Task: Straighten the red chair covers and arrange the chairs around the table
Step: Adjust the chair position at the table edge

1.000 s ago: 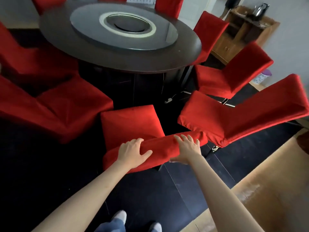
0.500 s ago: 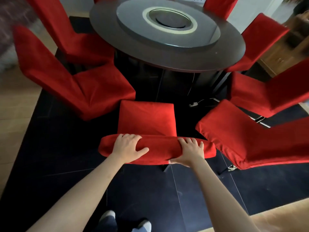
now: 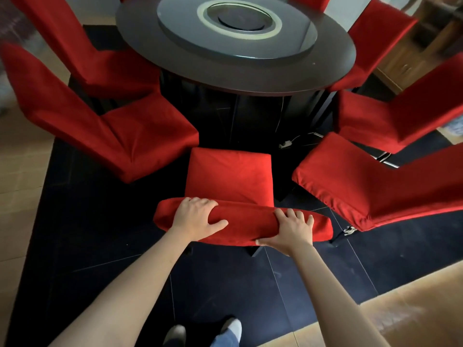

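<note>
- Flooring (image 3: 100,246) of dark, near-black tile lies under everything, and pale wood boards show at the left edge and the lower right corner.
- Round dark table (image 3: 250,71) stands at the top centre, with a grey turntable (image 3: 175,23) set on it (a pale ring runs round a dark disc in its middle).
- Red-covered chairs ring the table: a left chair (image 3: 105,126) with its tall back leaning out toward the left edge, a second one (image 3: 82,56) behind it, a right chair (image 3: 375,186) just beside the centre one, another (image 3: 400,116) past that, and a far right chair (image 3: 375,36) close against the table rim.
- Centre chair (image 3: 230,176) faces the table, its seat well short of the table edge; the red cover lies smooth on the seat and rolls thick over the top of the backrest, nearest the camera.
- Wooden cabinet (image 3: 411,61) sits blurred at the upper right.
- Left hand (image 3: 195,220) grips the backrest top left of its middle, fingers curled over the far side and thumb spread along the near face.
- Right hand (image 3: 290,230) grips the same backrest top toward its right end, fingers draped over the crest and thumb tucked under the lower edge.
- Two shoes (image 3: 205,331) show at the bottom edge, on the dark tile.
- Small pale plug (image 3: 284,145) lies on the floor by the table base, a thin cord trailing up from it.
</note>
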The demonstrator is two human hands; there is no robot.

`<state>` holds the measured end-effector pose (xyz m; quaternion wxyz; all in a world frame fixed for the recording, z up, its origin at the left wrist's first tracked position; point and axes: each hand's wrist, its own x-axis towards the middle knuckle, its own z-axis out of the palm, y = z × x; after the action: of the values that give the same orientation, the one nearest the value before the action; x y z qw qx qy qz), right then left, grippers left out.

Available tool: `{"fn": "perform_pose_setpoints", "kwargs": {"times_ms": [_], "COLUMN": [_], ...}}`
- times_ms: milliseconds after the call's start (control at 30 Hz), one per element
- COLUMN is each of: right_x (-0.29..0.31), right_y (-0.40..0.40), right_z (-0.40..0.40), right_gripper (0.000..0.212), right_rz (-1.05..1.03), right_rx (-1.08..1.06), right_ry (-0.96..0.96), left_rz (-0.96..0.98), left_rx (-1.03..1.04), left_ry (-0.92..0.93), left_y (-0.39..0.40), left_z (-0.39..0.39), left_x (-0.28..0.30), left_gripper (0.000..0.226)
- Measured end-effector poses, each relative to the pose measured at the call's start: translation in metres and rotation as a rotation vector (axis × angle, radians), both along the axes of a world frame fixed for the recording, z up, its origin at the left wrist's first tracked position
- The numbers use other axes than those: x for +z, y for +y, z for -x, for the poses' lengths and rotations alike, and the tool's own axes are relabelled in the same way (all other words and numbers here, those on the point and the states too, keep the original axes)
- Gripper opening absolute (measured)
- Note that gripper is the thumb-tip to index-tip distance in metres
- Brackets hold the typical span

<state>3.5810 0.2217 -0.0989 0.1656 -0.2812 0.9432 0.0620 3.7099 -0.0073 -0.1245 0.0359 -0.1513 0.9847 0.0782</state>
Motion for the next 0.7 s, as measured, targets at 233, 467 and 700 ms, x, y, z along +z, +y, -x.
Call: {"fn": "perform_pose_setpoints", "kwargs": {"times_ms": [233,467,700], "right_x": [-0.005,-0.003,-0.005], "right_y": [0.009,0.008,0.003], "right_z": [-0.033,-0.035,-0.027], "right_gripper": [0.106,0.109,0.107], "right_rz": [0.007,-0.003,0.026], "right_rx": [-0.097,-0.141,-0.179], "right_ry": [0.013,-0.003,0.008], "left_rz": [0.023,0.044,0.055], "left_rx": [-0.084,-0.119,-0.134], "left_ry": [-0.023,0.007,0.024], "left_y": [-0.005,-0.006,-0.014], "left_z": [-0.007,-0.007,0.005], "left_x": [-0.001,-0.004,-0.004], "left_gripper": [0.080,0.086,0.087]}}
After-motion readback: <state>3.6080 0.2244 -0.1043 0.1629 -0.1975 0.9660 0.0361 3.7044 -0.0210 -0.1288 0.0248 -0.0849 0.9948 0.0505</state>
